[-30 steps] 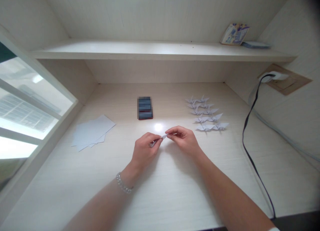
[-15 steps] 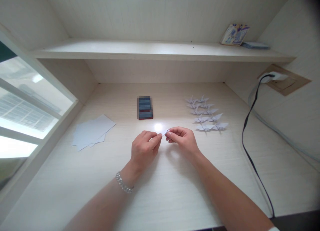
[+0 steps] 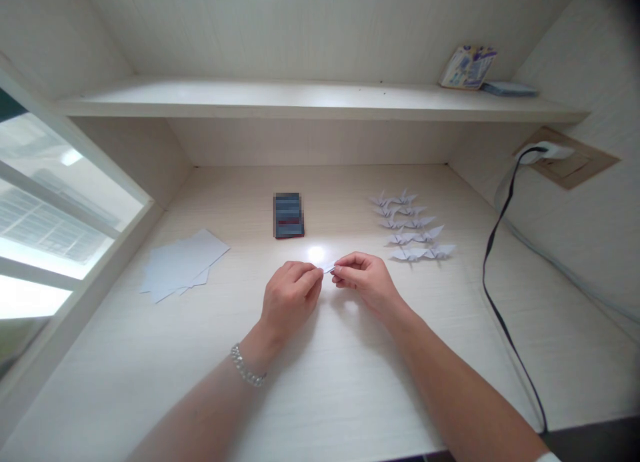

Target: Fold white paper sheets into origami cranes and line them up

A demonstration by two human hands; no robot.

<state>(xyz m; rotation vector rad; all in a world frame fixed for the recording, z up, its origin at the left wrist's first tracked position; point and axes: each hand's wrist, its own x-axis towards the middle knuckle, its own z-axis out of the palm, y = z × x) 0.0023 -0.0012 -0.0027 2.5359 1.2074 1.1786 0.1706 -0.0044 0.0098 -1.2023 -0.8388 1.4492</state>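
Note:
A small folded piece of white paper [image 3: 328, 268] is pinched between my two hands over the middle of the desk, mostly hidden by the fingers. My left hand [image 3: 294, 290], with a silver chain bracelet on its wrist, grips the paper's left end between thumb and forefinger. From the other side my right hand [image 3: 366, 275] holds the right end in a pinch. To the right, folded paper cranes [image 3: 414, 237] stand in several rows. On the left lies a loose pile of white paper sheets [image 3: 183, 265].
Behind my hands lies a dark, blurred-out rectangular object [image 3: 289, 215]. A black cord [image 3: 487, 249] runs from the wall socket [image 3: 570, 159] down the right side. A shelf [image 3: 300, 99] spans the back, bearing a colourful box [image 3: 467, 67]. A window [image 3: 55, 209] borders the left.
My hands keep their pinch on the paper, and its visible part looks slightly flatter. The whole view has shifted a little.

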